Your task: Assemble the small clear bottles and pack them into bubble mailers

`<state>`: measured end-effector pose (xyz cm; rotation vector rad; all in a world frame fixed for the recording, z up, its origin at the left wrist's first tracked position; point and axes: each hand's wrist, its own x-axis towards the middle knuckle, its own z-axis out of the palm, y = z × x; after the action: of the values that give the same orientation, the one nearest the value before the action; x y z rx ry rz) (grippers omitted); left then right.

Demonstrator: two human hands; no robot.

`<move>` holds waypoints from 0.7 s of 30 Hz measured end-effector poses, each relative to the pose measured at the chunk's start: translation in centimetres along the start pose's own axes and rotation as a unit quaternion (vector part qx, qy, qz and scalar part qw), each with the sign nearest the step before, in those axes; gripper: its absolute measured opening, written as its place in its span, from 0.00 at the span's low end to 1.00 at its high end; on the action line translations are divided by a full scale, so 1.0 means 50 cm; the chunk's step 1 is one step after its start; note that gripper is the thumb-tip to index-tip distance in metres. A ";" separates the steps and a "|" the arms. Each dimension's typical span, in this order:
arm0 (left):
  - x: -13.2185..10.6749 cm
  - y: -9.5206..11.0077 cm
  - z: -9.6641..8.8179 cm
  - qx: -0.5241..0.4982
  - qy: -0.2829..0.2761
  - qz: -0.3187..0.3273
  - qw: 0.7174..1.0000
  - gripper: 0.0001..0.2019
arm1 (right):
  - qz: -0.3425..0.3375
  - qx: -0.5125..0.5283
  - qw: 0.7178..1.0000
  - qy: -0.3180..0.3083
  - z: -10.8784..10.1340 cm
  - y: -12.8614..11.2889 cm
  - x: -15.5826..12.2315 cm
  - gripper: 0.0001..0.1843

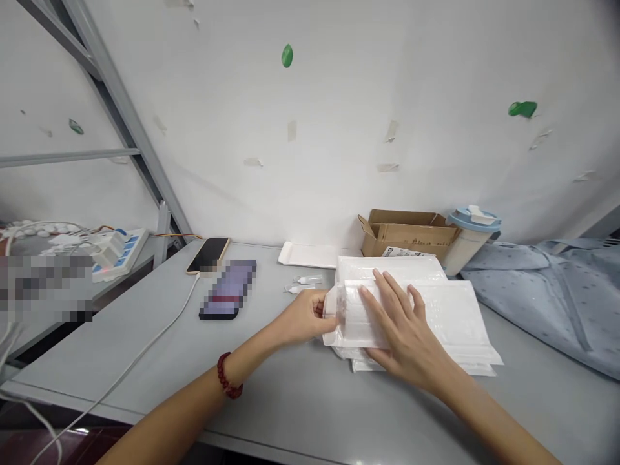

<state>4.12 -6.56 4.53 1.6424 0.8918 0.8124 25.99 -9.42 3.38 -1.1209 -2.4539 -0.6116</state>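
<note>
A pile of white padded mailers (460, 316) lies on the grey table in front of me. My left hand (307, 316), with a red bead bracelet on its wrist, pinches the flap end of the top mailer between thumb and fingers. Across the same mailer my right hand (400, 323) lies flat, its fingers spread and pointing away from me. Just beyond my left hand are two small clear items with white ends (307, 280), too small to name. Behind the pile another flat white mailer (310, 254) rests near the wall.
An open cardboard box (407, 234) and a cup with a blue lid (469, 239) stand at the back right, beside a light blue patterned cloth (537, 284). Two phones, one cabled (208, 255), lie left. A power strip (121, 255) sits beyond the metal frame.
</note>
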 end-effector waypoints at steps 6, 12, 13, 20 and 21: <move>-0.004 -0.003 0.004 0.016 -0.038 0.004 0.999 0.15 | 0.007 0.007 1.000 0.026 0.003 0.001 -0.005 0.44; 0.001 -0.005 0.005 0.025 -0.014 -0.017 0.999 0.19 | -0.007 0.017 0.997 0.078 -0.001 0.000 -0.006 0.38; 0.004 -0.004 0.001 0.030 -0.009 -0.019 0.999 0.20 | -0.006 0.019 0.997 0.081 -0.001 0.000 -0.005 0.36; 0.036 -0.032 -0.105 0.141 0.187 -0.029 0.972 0.16 | 0.044 0.057 0.993 0.094 0.001 0.020 -0.001 0.30; 0.041 -0.043 -0.125 0.198 0.218 -0.023 0.956 0.13 | 0.048 0.064 0.993 0.091 0.002 0.023 -0.001 0.30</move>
<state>-0.57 -1.51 3.98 1.8035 1.4744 1.0341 26.88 -8.72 3.52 -1.0758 -2.2374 -0.4972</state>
